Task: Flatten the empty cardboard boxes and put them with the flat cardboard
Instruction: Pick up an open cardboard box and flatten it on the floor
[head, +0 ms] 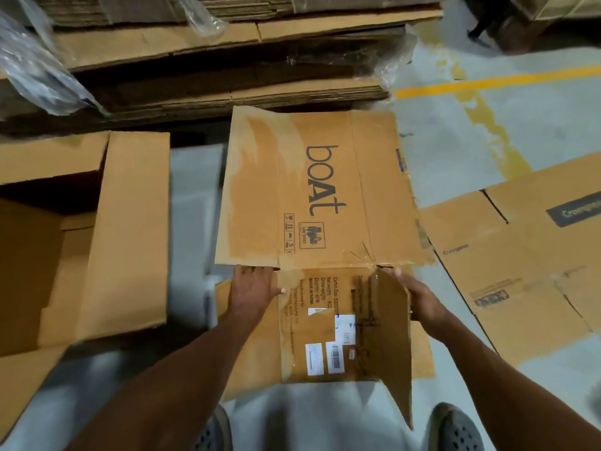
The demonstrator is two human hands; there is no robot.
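Note:
A brown cardboard box printed "boAt" (318, 190) lies nearly flat on the grey floor in front of me, its labelled end panel turned toward me. My left hand (252, 288) presses flat on its left flap near the fold. My right hand (419, 299) grips the right flap (392, 336), which stands up on edge. An open, unflattened box (130, 232) sits at the left. Flat cardboard (520, 265) lies on the floor at the right. A tall stack of flat cardboard (227, 76) runs along the back.
Clear plastic wrap (35, 70) hangs off the stack at the upper left. A yellow floor line (487, 83) crosses the upper right. My two shoes (455, 431) show at the bottom edge. Bare grey floor lies between the boxes.

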